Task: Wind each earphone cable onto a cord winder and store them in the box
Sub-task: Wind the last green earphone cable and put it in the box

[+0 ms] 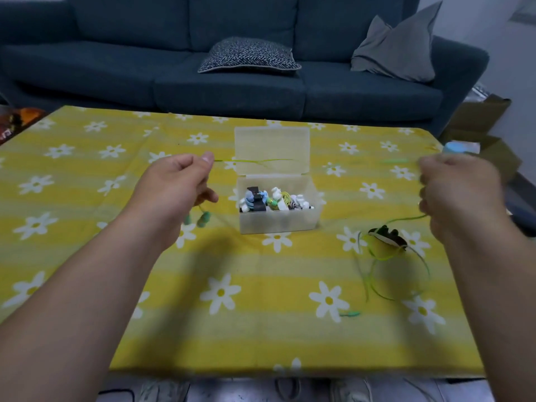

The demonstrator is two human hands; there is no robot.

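A thin green earphone cable [255, 161] is stretched between both hands above the table. My left hand [177, 184] pinches it at the left, and two green earbuds [200, 220] dangle below that hand. My right hand [461, 195] grips the cable at the right. From it the cable drops to a black and yellow cord winder [385, 240] that hangs just above the cloth, with loose loops below. The green plug [352, 314] lies on the cloth. A clear plastic box [278, 221] with its lid up stands in the middle and holds several wound earphones.
The table wears a yellow cloth with white daisies [220, 291]. A dark blue sofa [232, 91] with two cushions stands behind it. Cardboard boxes [478, 120] and a pale blue object [454, 147] sit at the right edge.
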